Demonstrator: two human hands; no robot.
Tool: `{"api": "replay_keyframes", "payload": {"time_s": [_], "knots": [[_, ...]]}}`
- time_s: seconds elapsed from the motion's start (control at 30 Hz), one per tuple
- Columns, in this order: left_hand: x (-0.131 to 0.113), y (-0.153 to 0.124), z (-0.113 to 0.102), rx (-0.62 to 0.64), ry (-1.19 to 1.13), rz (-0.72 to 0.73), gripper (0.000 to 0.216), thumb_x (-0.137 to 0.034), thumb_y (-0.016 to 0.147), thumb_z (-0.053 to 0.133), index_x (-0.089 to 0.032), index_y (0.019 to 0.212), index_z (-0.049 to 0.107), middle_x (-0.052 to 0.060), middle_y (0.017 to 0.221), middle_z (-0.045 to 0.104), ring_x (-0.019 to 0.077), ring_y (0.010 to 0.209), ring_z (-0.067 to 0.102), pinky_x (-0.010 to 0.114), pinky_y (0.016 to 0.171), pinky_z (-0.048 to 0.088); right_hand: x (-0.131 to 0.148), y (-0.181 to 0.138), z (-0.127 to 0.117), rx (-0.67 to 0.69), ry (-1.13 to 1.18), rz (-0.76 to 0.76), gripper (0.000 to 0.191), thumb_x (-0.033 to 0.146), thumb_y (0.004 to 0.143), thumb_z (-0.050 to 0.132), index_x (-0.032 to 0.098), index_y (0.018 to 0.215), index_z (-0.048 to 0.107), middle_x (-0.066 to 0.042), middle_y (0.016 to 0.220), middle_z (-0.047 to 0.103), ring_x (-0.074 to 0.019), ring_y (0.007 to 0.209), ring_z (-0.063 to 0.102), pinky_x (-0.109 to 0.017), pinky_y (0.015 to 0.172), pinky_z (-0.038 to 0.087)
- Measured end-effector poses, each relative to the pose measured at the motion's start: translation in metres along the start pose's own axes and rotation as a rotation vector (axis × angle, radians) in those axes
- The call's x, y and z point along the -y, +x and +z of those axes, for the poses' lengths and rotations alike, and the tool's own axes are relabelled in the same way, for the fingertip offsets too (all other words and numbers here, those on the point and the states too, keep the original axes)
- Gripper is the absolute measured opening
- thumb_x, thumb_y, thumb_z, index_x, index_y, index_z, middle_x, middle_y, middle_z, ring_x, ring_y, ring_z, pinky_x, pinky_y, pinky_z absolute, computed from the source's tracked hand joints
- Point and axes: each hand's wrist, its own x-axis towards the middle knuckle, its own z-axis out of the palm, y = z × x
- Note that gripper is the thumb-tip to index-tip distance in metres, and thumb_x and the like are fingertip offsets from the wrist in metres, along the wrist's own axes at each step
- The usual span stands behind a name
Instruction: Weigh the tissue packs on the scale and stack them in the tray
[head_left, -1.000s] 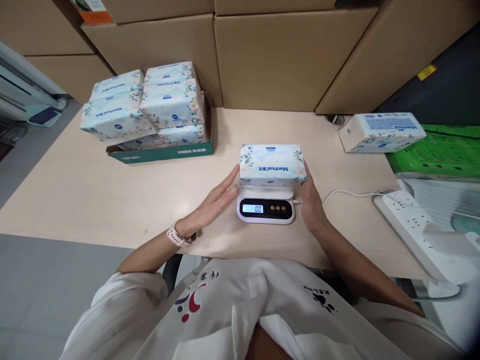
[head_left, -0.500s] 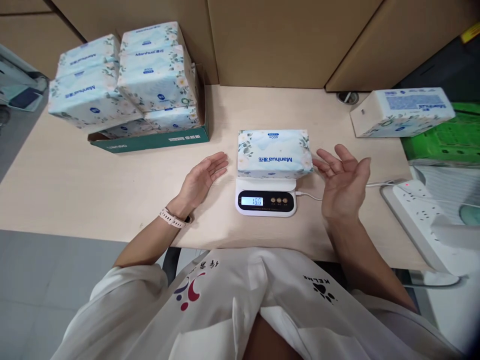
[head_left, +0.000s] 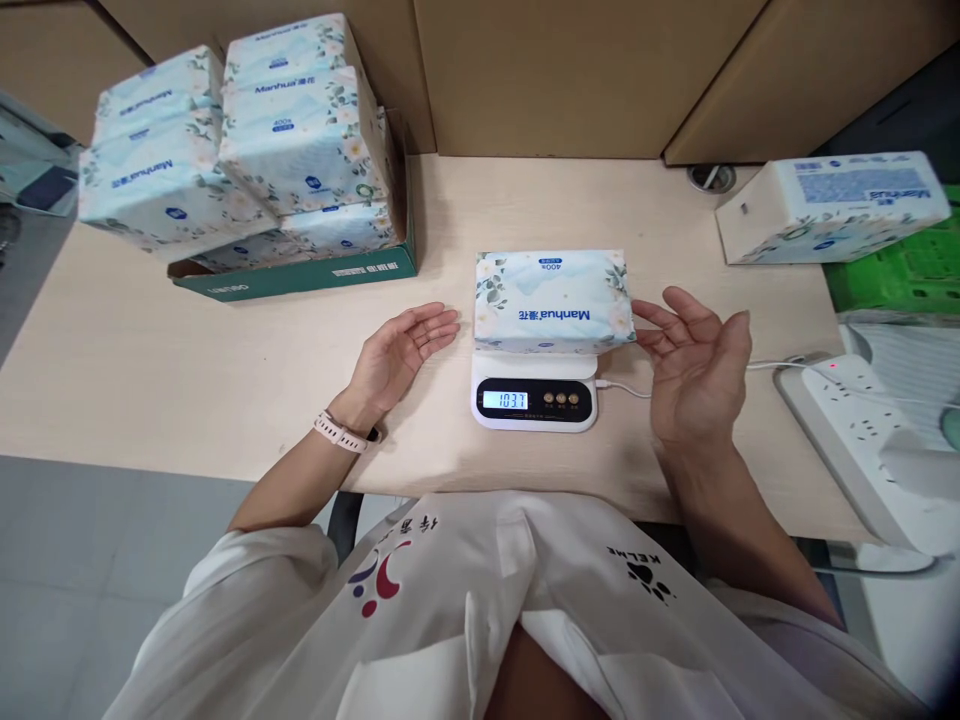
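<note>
A floral pack of tissues (head_left: 553, 300) lies on the white digital scale (head_left: 534, 405), covering most of its platform. The lit display (head_left: 505, 400) reads about 103.7. To the left of the pack, my left hand (head_left: 401, 355) is open with the palm turned inward, a small gap away from it. My right hand (head_left: 699, 365) is open too, palm up, its fingertips close by the pack's right end; I cannot tell whether they touch it. Neither hand holds anything.
Several like packs (head_left: 300, 140) are stacked in a green cardboard box (head_left: 300, 278) at the back left. Another pack (head_left: 832, 210) stands at the right by a green crate (head_left: 900, 265). A power strip (head_left: 862, 430) lies at the right edge; a white cable (head_left: 626, 388) runs from the scale.
The scale's reading has gone from about 18.6 to 103.7. My hands keep nearly the same open pose beside the pack. The view has shifted slightly.
</note>
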Motion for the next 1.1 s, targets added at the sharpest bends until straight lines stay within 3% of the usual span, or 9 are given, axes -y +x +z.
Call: {"api": "replay_keyframes", "payload": {"time_s": [0.1, 0.17, 0.27, 0.4, 0.63, 0.9, 1.0, 1.1], "knots": [[0.0, 0.0006, -0.001, 0.001, -0.011, -0.002, 0.036, -0.043, 0.097, 0.068, -0.016, 0.116, 0.084, 0.016, 0.134, 0.085, 0.0326, 0.139, 0.076, 0.054, 0.133, 0.051, -0.0005, 0.0005, 0.0, -0.017, -0.012, 0.003, 0.064, 0.082, 0.098, 0.053, 0.027, 0.108, 0.084, -0.014, 0.115, 0.085, -0.0311, 0.11, 0.079, -0.048, 0.084, 0.061], [0.0, 0.0008, -0.0017, 0.003, -0.026, -0.005, 0.035, -0.042, 0.098, 0.068, -0.015, 0.115, 0.084, 0.016, 0.132, 0.085, 0.0321, 0.136, 0.077, 0.054, 0.132, 0.052, -0.0013, 0.0012, -0.0009, -0.014, -0.009, 0.0, 0.064, 0.081, 0.098, 0.053, 0.026, 0.109, 0.084, -0.013, 0.112, 0.085, -0.0266, 0.092, 0.078, -0.046, 0.081, 0.059], [0.0, 0.0009, -0.0015, 0.006, -0.059, -0.01, 0.033, -0.04, 0.098, 0.068, -0.015, 0.113, 0.084, 0.015, 0.127, 0.086, 0.0298, 0.128, 0.08, 0.051, 0.129, 0.055, -0.0012, 0.002, -0.0021, -0.005, 0.006, 0.013, 0.065, 0.081, 0.097, 0.055, 0.025, 0.11, 0.086, -0.011, 0.106, 0.087, -0.0172, 0.061, 0.061, -0.045, 0.084, 0.058], [-0.0007, 0.0005, 0.0004, -0.005, -0.097, -0.017, 0.03, -0.037, 0.098, 0.069, -0.014, 0.111, 0.084, 0.014, 0.122, 0.087, 0.026, 0.118, 0.082, 0.046, 0.123, 0.058, 0.0018, 0.0017, -0.0007, -0.018, 0.009, 0.053, 0.069, 0.087, 0.095, 0.053, 0.026, 0.107, 0.085, -0.007, 0.103, 0.086, -0.0126, 0.052, 0.05, -0.044, 0.081, 0.057], [-0.0017, 0.0006, 0.0021, -0.018, -0.122, -0.028, 0.029, -0.034, 0.098, 0.067, -0.013, 0.108, 0.084, 0.014, 0.118, 0.088, 0.0239, 0.113, 0.082, 0.041, 0.115, 0.061, 0.0032, 0.0008, 0.001, -0.026, 0.014, 0.057, 0.072, 0.088, 0.099, 0.047, 0.026, 0.106, 0.084, -0.007, 0.102, 0.085, -0.0126, 0.05, 0.043, -0.041, 0.073, 0.054], [-0.0029, 0.0005, 0.0025, -0.026, -0.11, -0.026, 0.029, -0.033, 0.099, 0.066, -0.013, 0.109, 0.083, 0.015, 0.118, 0.087, 0.024, 0.112, 0.083, 0.041, 0.117, 0.06, 0.0023, 0.0022, 0.0003, -0.048, -0.009, 0.059, 0.076, 0.089, 0.099, 0.045, 0.024, 0.106, 0.083, -0.007, 0.102, 0.085, -0.0114, 0.049, 0.042, -0.042, 0.079, 0.053], [-0.003, 0.0008, 0.0021, -0.028, -0.104, -0.031, 0.029, -0.035, 0.098, 0.067, -0.014, 0.108, 0.083, 0.015, 0.119, 0.087, 0.0248, 0.113, 0.083, 0.042, 0.119, 0.059, 0.0006, 0.0024, 0.0011, -0.053, -0.009, 0.031, 0.072, 0.085, 0.1, 0.049, 0.021, 0.107, 0.082, -0.009, 0.103, 0.084, -0.013, 0.056, 0.052, -0.041, 0.08, 0.053], [-0.0025, 0.0013, 0.0015, -0.024, -0.105, -0.033, 0.029, -0.035, 0.098, 0.067, -0.014, 0.108, 0.083, 0.014, 0.118, 0.087, 0.0248, 0.113, 0.083, 0.042, 0.118, 0.059, -0.002, 0.0024, 0.0026, -0.08, -0.02, -0.054, 0.063, 0.077, 0.101, 0.053, 0.021, 0.106, 0.082, -0.011, 0.107, 0.082, -0.0211, 0.084, 0.073, -0.04, 0.077, 0.055]]}}
